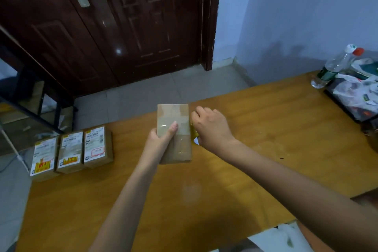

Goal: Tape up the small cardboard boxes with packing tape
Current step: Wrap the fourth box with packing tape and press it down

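Note:
A small cardboard box (173, 120) with clear tape across its top face is held above the wooden table (266, 129). My left hand (161, 139) grips it from the left, thumb on top. My right hand (212, 127) is at the box's right edge with its fingers curled around a roll of packing tape (194, 134), of which only a yellowish sliver shows. Three more small boxes (71, 151) with shipping labels lie side by side at the table's left end.
A clear plastic water bottle (335, 67) stands at the table's far right beside a dark tray (347, 106) piled with plastic bags and packets. A dark wooden door and tiled floor lie beyond the table's far edge. A white sheet (280, 239) lies at the near edge.

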